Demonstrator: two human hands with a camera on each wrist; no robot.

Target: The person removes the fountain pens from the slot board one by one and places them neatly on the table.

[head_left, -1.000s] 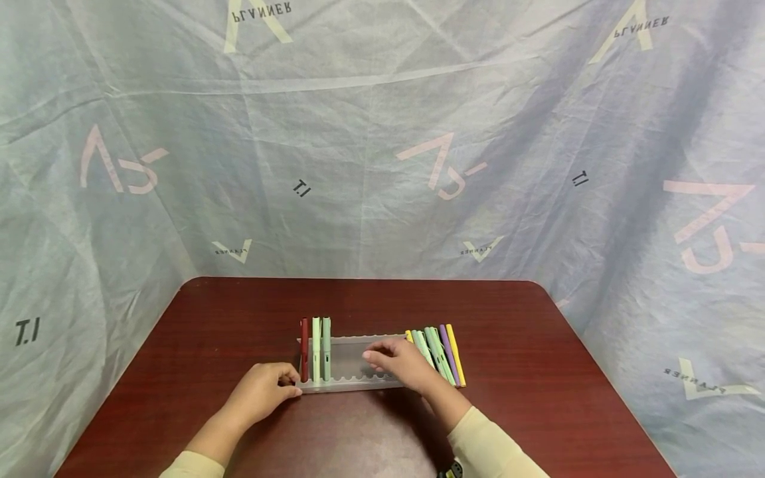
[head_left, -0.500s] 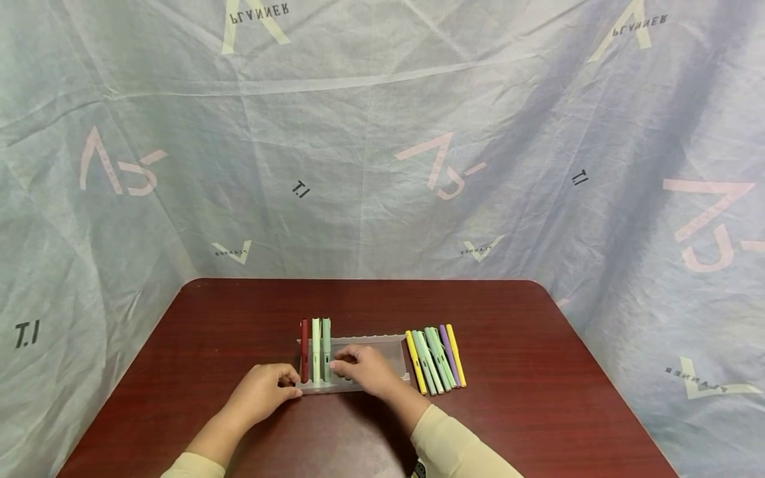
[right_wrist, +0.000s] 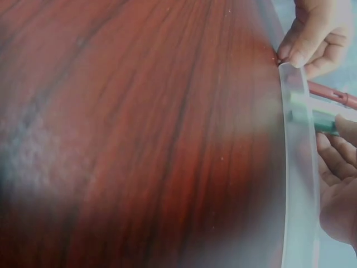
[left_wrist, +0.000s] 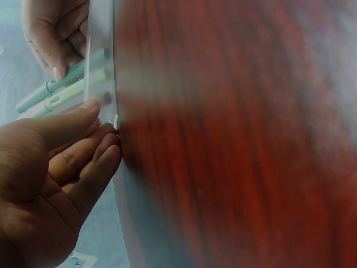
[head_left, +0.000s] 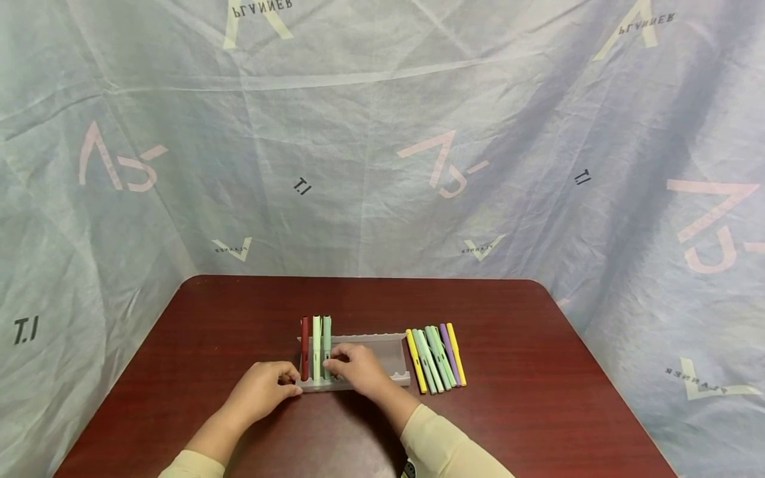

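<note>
A clear plastic pen tray (head_left: 388, 379) with notched edges lies on the table. Across its left end are a dark red pen (head_left: 305, 348), a pale green pen (head_left: 317, 345) and a darker green pen (head_left: 327, 332). My left hand (head_left: 263, 395) pinches the tray's front left corner between thumb and fingers, as the left wrist view shows close up. My right hand (head_left: 361, 372) reaches over the tray, thumb and curled fingers at the lower part of the darker green pen. In the right wrist view, the right thumb (right_wrist: 347, 129) overlaps that pen's barrel.
Right of the tray lies a row of several pens: a yellow pen (head_left: 416, 362), green ones, a purple pen (head_left: 451, 354) and another yellow pen (head_left: 456, 354). The dark red wooden table (head_left: 538, 398) is surrounded by a grey printed cloth (head_left: 358, 166).
My right hand has moved left across the tray, from its right end beside the loose pens to the darker green pen. My left hand has stayed at the tray corner.
</note>
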